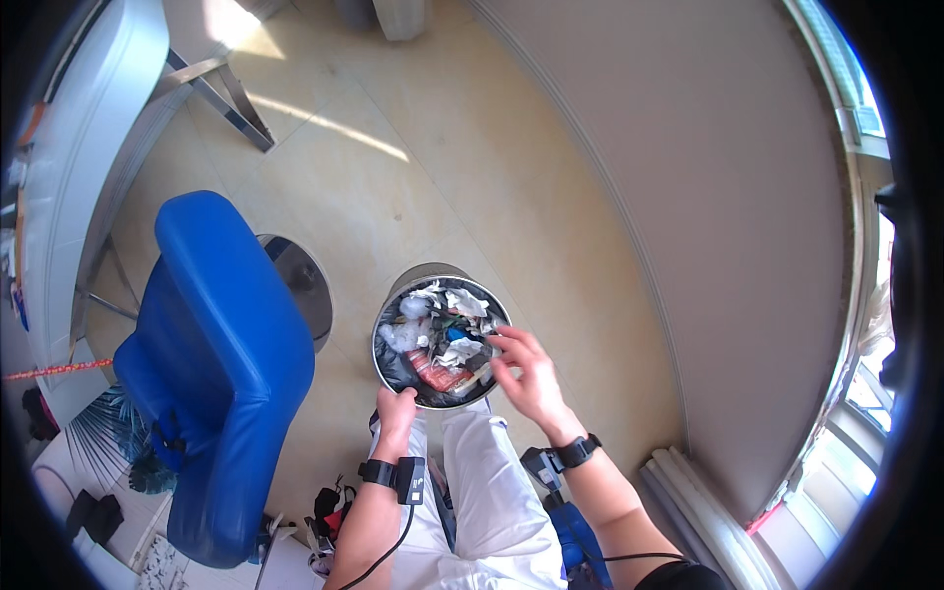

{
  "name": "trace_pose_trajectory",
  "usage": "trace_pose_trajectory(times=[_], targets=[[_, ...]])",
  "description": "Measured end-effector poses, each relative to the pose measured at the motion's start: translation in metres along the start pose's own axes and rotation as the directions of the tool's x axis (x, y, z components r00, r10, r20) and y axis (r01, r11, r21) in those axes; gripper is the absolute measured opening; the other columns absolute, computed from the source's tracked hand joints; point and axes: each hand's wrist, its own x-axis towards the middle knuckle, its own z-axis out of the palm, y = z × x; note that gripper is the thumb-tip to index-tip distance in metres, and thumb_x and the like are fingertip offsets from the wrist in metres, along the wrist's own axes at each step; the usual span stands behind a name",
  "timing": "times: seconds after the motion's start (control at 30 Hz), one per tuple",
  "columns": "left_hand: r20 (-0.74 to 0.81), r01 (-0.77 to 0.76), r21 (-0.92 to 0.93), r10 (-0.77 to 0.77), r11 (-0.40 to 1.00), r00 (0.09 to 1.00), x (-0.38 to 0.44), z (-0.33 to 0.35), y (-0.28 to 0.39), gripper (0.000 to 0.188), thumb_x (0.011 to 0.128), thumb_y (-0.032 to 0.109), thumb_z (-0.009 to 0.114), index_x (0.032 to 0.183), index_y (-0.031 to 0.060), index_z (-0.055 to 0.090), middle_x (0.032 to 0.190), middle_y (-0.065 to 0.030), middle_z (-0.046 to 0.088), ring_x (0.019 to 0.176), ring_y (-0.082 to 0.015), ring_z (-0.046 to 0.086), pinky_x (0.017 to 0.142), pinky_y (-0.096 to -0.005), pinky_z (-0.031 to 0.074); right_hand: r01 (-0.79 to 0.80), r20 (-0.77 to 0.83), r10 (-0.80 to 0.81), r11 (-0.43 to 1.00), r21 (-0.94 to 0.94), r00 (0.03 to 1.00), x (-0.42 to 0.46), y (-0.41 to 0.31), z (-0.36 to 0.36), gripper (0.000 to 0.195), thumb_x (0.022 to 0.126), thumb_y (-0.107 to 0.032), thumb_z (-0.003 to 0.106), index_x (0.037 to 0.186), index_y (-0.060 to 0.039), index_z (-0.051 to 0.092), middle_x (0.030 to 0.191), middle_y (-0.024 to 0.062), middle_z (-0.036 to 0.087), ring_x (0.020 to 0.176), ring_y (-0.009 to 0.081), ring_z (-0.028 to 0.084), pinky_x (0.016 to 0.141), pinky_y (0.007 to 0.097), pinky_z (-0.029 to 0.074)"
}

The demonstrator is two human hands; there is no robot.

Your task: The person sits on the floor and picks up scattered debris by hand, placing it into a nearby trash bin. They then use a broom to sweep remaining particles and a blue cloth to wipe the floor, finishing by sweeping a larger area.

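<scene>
A round metal-rimmed waste bin (375,346), lined with a black plastic bag, stands in front of my legs. Crumpled white tissues (466,302), a red-and-white wrapper (441,372), whitish fluffy matter (403,336) and a small blue item (456,335) lie in it. My left hand (397,413) grips the bin's near rim, thumb on top and the fingers hidden below. Over the right edge of the bin is my right hand (522,366), its fingers spread and bent toward the tissues, with nothing seen held. Both wrists wear black straps with cabled devices.
A blue padded chair (221,346) with a round metal base (302,287) is on the left, beside a white desk (96,147). A wall (664,184) curves along the right. Rolled material (708,509) lies at lower right; assorted belongings are at lower left.
</scene>
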Motion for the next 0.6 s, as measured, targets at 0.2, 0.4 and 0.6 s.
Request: trace_pose_trajectory(times=[0.2, 0.4, 0.6], targets=[[0.049, -0.093, 0.035, 0.091, 0.995, 0.995, -0.008, -0.019, 0.0, 0.036, 0.071, -0.006, 0.055, 0.107, -0.004, 0.057, 0.089, -0.0105, 0.064, 0.066, -0.0188, 0.063, 0.049, -0.0297, 0.051, -0.057, -0.275, 0.019, 0.99, -0.131, 0.961, -0.021, 0.014, -0.018, 0.032, 0.082, -0.004, 0.062, 0.113, -0.0014, 0.056, 0.105, 0.0129, 0.059, 0.073, 0.0164, 0.061, 0.067, 0.0285, 0.053], [0.07, -0.264, 0.026, 0.262, 0.964, 0.963, -0.015, -0.028, 0.011, 0.023, 0.073, -0.002, 0.056, 0.095, -0.0028, 0.062, 0.082, -0.0047, 0.064, 0.066, -0.0142, 0.06, 0.058, -0.0296, 0.049, -0.222, 0.001, 0.222, 0.975, 0.005, 0.975, -0.013, 0.006, -0.031, 0.044, 0.09, -0.025, 0.06, 0.125, -0.0011, 0.05, 0.089, 0.0148, 0.068, 0.074, 0.0191, 0.066, 0.07, 0.0307, 0.052], [0.093, -0.377, 0.151, 0.367, 0.914, 0.926, -0.024, -0.038, 0.034, 0.05, 0.069, 0.0, 0.053, 0.119, 0.0009, 0.054, 0.102, -0.0191, 0.066, 0.096, -0.0318, 0.064, 0.087, -0.0358, 0.047, -0.377, 0.188, 0.381, 0.925, -0.059, 0.905, 0.004, -0.023, -0.023, 0.052, 0.081, -0.013, 0.059, 0.13, -0.0032, 0.044, 0.094, 0.0179, 0.067, 0.08, 0.0247, 0.066, 0.075, 0.0348, 0.051]])
